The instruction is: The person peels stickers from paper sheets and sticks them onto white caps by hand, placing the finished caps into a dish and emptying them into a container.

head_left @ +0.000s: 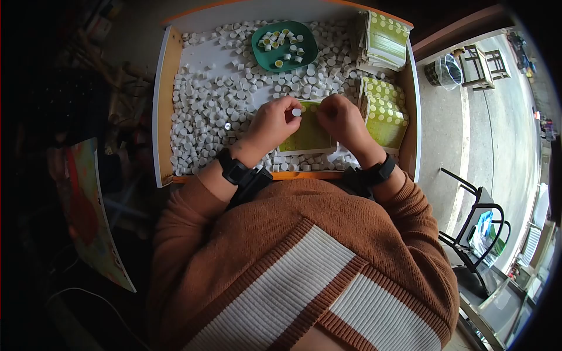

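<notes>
My left hand point(272, 124) pinches a small white cap point(297, 112) between thumb and fingers. Close beside it, my right hand point(345, 124) is closed, its fingertips pressed together; whatever they may hold is too small to make out. Under both hands lies a yellow-green sheet point(304, 137) with pale edges, partly covered by them. Many loose white caps point(208, 111) surround the sheet in a shallow box. Beyond the hands, a green plastic tray point(256, 57) holds several caps, some with yellow-green discs on them.
Stacks of green sheets with pale round dots point(386, 41) point(386, 111) fill the box's right side. The wooden box wall point(167, 88) bounds the left. A black metal chair point(483, 234) and a wooden stool point(477, 67) stand on the floor to the right.
</notes>
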`<state>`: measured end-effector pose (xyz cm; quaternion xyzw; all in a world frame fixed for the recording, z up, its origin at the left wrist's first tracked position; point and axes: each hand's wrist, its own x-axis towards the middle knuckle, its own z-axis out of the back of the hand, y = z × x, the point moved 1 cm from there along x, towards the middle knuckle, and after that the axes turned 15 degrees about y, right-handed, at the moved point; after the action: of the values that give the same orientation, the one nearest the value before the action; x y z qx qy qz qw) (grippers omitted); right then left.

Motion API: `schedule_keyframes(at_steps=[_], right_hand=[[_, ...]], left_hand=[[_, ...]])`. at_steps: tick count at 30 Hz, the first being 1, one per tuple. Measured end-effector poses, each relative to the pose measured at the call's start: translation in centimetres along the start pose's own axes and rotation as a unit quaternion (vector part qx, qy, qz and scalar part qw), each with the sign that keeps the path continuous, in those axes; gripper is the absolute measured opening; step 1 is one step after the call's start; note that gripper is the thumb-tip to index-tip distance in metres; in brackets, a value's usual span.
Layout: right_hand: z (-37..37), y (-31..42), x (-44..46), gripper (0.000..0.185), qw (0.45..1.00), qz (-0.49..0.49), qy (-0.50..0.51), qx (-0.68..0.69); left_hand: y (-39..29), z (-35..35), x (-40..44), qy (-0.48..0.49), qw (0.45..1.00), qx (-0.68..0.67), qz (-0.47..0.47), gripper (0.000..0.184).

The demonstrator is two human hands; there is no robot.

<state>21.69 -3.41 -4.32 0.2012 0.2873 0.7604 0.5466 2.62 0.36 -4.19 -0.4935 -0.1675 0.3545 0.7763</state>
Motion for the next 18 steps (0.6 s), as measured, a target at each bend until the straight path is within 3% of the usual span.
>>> schedule_keyframes(at_steps=[1,3,4,7,11,18], right_hand=[[0.2,0.0,-0.1,0.013,0.987,-0.015,0.006,0.162],[0.3,0.1,-0.4,0.011,0.881,-0.046,0.019,0.471],[0.3,0.3,-0.7,0.011,0.880,-0.047,0.020,0.473],[1.8,2.5,-0.7,0.017,0.777,-0.075,0.114,0.614],[1.6,3.2,-0.4,0.024,0.727,-0.063,0.139,0.669],[1.5,3.4,-0.2,0.024,0.753,-0.069,0.149,0.638]], left_hand=[[-0.3,0.3,-0.1,-0.007,1.000,-0.002,-0.003,0.019],[-0.8,0.6,-0.4,-0.012,1.000,-0.005,-0.005,0.019],[-1.2,0.7,-0.5,-0.031,0.999,0.010,-0.021,0.020],[-2.4,1.1,-0.6,-0.068,0.995,0.040,-0.057,0.022],[-2.8,1.4,-0.9,-0.076,0.991,0.082,-0.074,0.025],[-3.2,1.4,-1.0,-0.080,0.986,0.107,-0.098,0.025]])
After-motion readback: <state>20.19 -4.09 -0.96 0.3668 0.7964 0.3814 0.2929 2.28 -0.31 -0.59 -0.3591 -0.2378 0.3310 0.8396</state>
